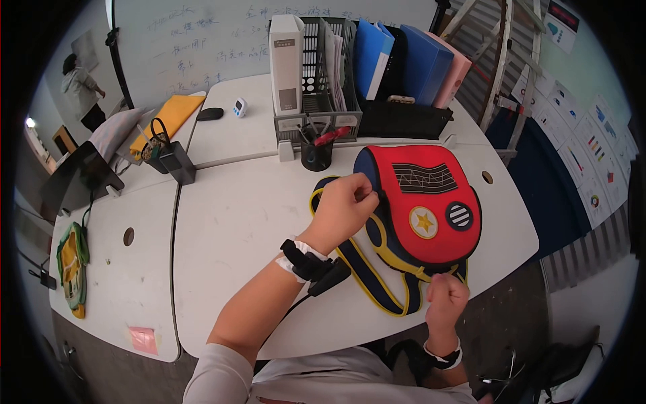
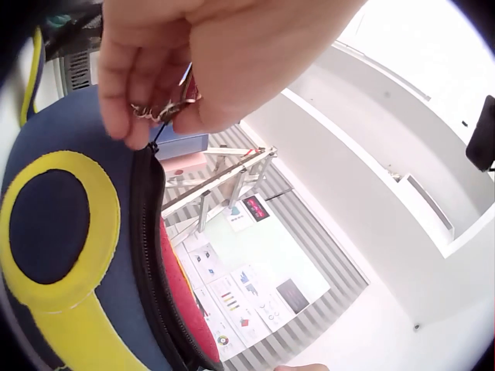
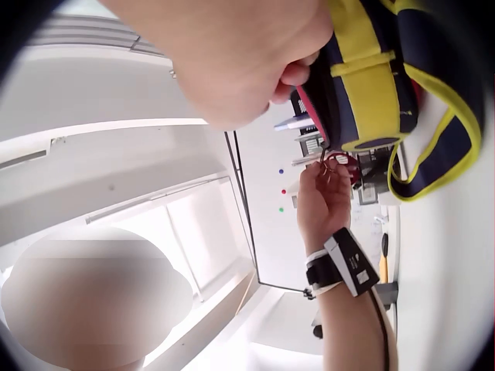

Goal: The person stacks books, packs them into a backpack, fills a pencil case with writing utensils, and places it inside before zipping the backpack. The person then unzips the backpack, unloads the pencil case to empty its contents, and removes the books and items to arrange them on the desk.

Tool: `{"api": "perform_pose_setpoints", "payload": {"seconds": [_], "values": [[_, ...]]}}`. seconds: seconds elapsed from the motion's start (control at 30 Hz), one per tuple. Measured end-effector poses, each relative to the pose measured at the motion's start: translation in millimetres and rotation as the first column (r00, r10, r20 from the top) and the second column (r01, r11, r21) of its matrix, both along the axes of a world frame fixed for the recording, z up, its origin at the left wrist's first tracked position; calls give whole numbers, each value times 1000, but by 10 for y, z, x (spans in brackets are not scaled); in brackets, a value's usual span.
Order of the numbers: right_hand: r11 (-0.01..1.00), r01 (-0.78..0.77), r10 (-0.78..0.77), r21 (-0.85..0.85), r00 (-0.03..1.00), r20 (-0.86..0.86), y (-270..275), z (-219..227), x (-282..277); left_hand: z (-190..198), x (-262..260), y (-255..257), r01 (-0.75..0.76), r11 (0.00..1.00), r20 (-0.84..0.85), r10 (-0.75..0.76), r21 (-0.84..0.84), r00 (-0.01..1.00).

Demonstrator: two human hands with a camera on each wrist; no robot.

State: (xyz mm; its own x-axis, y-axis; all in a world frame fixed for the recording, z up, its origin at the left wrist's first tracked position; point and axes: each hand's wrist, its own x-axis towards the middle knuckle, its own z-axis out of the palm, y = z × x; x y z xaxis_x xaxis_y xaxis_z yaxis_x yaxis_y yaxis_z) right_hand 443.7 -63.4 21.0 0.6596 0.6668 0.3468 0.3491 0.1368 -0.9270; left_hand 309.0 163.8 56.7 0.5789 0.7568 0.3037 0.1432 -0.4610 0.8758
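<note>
A small backpack (image 1: pixel 420 202) lies on the white table, red in front and navy at the side, with yellow trim, a star badge and a striped round badge. My left hand (image 1: pixel 346 209) is at its upper left side. There, in the left wrist view, my thumb and fingers pinch a zipper pull (image 2: pixel 158 137) with small metal links. The black zipper (image 2: pixel 151 255) runs down from it along the bag's edge. My right hand (image 1: pixel 446 303), fingers curled, grips the bag's lower edge beside the yellow trim. Its fingertips are partly hidden in the right wrist view.
Navy shoulder straps (image 1: pixel 370 269) with yellow edging lie left of the bag. Behind it stand a black pen cup (image 1: pixel 315 151), a file rack (image 1: pixel 316 124) and blue folders (image 1: pixel 420 67). A black holder (image 1: pixel 176 161) and a green-yellow pouch (image 1: pixel 73 266) are farther left.
</note>
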Motion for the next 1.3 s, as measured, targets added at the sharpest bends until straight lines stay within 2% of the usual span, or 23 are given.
{"api": "perform_pose_setpoints", "payload": {"seconds": [0.07, 0.1, 0.17, 0.23, 0.27, 0.33, 0.37, 0.43, 0.5, 0.57, 0.6, 0.63, 0.67, 0.7, 0.73, 0.77, 0.83, 0.93, 1.03, 1.07, 1.17, 1.23, 1.3], "values": [[956, -220, 196, -197, 972, -132, 18, 105, -54, 60, -23, -95, -82, 993, 70, 76, 80, 995], [956, -220, 196, -193, 972, -132, 68, 127, -80, -39, -22, -177, -87, 959, 79, 68, 271, 995], [866, -406, 179, -291, 796, -578, 182, 175, -116, -109, 1, -533, 22, 915, 34, -39, 403, 999], [843, -457, 206, -284, 761, -615, 282, 127, -102, -126, -18, -797, 111, 875, 53, -154, 472, 987], [878, -429, 216, -214, 752, -622, 334, 124, -114, -124, -34, -877, 106, 875, 54, -149, 472, 987], [938, -335, 214, -95, 770, -601, 419, 5, -85, -137, -69, -1012, 323, 822, 33, -382, 469, 924], [938, -333, 211, -97, 769, -603, 430, -37, -51, -166, -83, -1051, 325, 823, 32, -383, 467, 923], [918, -396, 249, -28, 629, -737, 490, -36, 17, -163, -83, -1066, 464, 792, 38, -519, 397, 854], [913, -406, 296, 38, 596, -746, 447, -99, 3, -84, -92, -1035, 423, 834, 97, -482, 354, 871], [936, -341, 247, -89, 814, -525, 415, -147, -59, -36, -105, -973, 381, 875, 153, -438, 300, 886], [937, -339, 245, -87, 813, -528, 366, -108, -74, -31, -109, -926, 311, 911, 143, -358, 273, 923], [900, -365, 239, -237, 870, -432, 287, -5, -84, -27, -107, -870, 236, 939, 131, -274, 248, 953], [846, -368, 246, -386, 911, -330, 206, 78, -82, -39, -99, -802, 231, 944, 61, -251, 236, 966], [846, -368, 245, -385, 911, -332, 119, 124, -62, -55, -82, -766, 232, 944, 59, -252, 236, 966], [816, -333, 298, -473, 943, -150, 15, 160, -11, -70, -64, -737, 209, 948, -1, -215, 240, 977], [786, -279, 357, -552, 934, 35, -83, 165, 71, -93, -51, -712, 184, 951, -59, -175, 247, 983], [782, -174, 362, -599, 909, 208, -304, 89, 397, -158, -54, -689, 232, 948, -156, -201, 218, 967], [775, 103, 225, -624, 877, 424, -526, 164, 881, -216, -25, -719, 240, 903, -162, -193, 357, 968], [733, 442, 66, -518, 711, 700, -536, 109, 1455, -223, 25, -744, 247, 901, -262, -157, 357, 952], [769, 491, -4, -410, 644, 765, -466, 65, 1627, -248, 37, -740, 237, 899, -267, -142, 368, 953], [831, 527, -144, -177, 511, 848, -33, -1, 2070, -295, 64, -733, 223, 893, -275, -118, 391, 954], [875, 459, -140, -152, 541, 829, 356, 29, 2324, -318, 65, -723, 216, 890, -282, -105, 400, 954], [852, 475, -122, -220, 588, 799, 754, 265, 2334, -326, 41, -708, 231, 895, -274, -129, 382, 953]]}}
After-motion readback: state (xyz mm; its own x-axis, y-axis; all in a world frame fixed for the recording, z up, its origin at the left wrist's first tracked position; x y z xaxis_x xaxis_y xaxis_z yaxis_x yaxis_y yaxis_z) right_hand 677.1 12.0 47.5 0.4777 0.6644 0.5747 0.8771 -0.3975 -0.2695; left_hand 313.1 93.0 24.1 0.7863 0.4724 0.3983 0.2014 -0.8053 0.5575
